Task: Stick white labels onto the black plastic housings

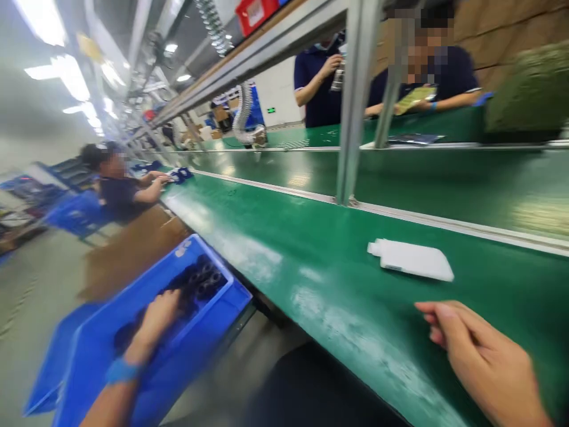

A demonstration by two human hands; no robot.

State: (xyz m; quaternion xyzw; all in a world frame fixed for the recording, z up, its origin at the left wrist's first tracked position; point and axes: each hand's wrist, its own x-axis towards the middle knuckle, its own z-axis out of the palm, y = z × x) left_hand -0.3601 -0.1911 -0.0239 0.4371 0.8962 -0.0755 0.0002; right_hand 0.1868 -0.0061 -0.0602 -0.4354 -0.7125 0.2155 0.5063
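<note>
The left hand (155,317) reaches down into a blue plastic crate (91,362) at near left, its fingers among black ribbed parts (202,279); blur hides whether it grips one. The right hand (480,356) is empty, fingers loosely curled, over the smooth green conveyor belt (293,249). Just beyond it, a flat white spouted pouch (411,260) lies on the belt.

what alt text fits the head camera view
A person's left hand reaches into a blue plastic bin of black parts, the right hand hovering near a white flat pouch on a green conveyor belt. A co-worker is further along the belt.
</note>
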